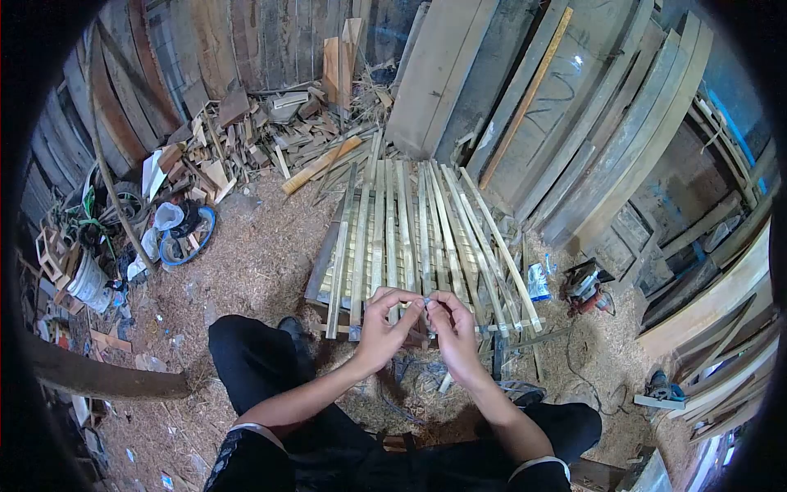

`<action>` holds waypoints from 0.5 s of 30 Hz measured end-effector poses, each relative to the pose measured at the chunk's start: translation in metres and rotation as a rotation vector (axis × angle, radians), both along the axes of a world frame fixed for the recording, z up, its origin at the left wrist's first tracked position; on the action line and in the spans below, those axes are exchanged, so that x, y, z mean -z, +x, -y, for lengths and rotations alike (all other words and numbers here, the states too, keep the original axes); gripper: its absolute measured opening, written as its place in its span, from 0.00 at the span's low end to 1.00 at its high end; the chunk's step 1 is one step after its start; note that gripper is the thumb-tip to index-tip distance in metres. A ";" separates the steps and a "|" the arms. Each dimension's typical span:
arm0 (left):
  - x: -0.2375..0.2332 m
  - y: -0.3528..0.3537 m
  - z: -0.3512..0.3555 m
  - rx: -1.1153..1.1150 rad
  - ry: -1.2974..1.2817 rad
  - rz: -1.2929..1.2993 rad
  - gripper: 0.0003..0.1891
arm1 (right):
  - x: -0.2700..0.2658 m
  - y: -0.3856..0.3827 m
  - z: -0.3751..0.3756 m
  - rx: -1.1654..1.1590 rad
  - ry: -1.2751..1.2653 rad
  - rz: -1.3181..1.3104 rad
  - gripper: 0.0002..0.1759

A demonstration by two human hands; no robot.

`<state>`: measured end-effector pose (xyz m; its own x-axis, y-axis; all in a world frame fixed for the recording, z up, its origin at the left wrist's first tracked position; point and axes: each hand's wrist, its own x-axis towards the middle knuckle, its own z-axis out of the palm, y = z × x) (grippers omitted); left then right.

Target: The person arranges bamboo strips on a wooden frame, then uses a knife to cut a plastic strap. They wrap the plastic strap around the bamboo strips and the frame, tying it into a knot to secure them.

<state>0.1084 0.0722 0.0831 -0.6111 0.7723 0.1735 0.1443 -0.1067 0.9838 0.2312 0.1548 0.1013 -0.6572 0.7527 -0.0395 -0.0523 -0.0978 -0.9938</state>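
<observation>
Over the near ends of the wooden strips [424, 225], the left hand [385, 330] and right hand [453, 330] meet, fingertips pinched — whether on anything, I cannot tell — while a blue-and-white packet [538, 283] lies right of the strips, its print unreadable.

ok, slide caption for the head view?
Left hand and right hand close together over a row of pale wooden strips, scrap wood piled beyond.
</observation>
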 end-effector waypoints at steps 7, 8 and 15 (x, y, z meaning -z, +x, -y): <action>-0.005 -0.004 -0.001 0.003 -0.004 -0.195 0.04 | -0.001 -0.003 0.000 -0.003 0.020 -0.054 0.09; -0.007 -0.003 -0.001 -0.025 0.008 -0.214 0.04 | -0.004 -0.002 0.000 -0.012 0.024 -0.035 0.09; -0.014 -0.008 0.003 -0.119 0.112 -0.665 0.09 | -0.007 0.001 -0.001 -0.026 0.013 0.030 0.08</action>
